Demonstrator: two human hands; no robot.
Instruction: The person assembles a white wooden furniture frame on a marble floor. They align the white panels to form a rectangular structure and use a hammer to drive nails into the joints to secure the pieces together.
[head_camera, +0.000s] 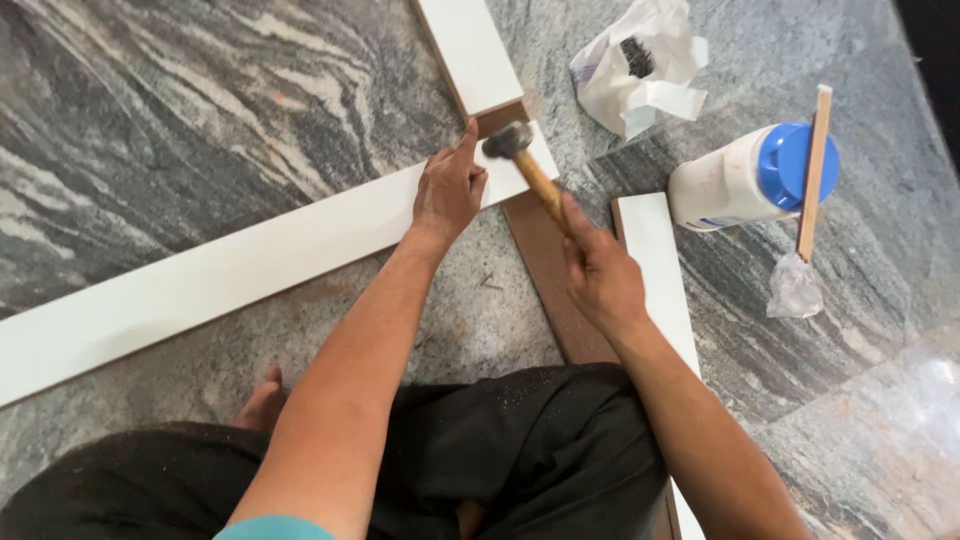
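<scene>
The person is sitting on the stone floor (200, 120) and hammering at the corner where two white boards meet. The right hand (598, 270) is wrapped tight around the wooden handle of a hammer (522, 160), whose dark head is hovering just over the end of the long white board (250, 255). The left hand (448, 190) is pressing flat on that board beside the joint, its fingertips pinched together close under the hammer head; whether they are steadying a nail cannot be told. The upright white board (470, 50) is butting against the long one. Judged from this, the next blow is calling for a short, square strike clear of the fingers.

A white jar with a blue lid (750, 175) is lying on its side, contents hidden. A crumpled white bag (640, 65) is showing something dark inside.
</scene>
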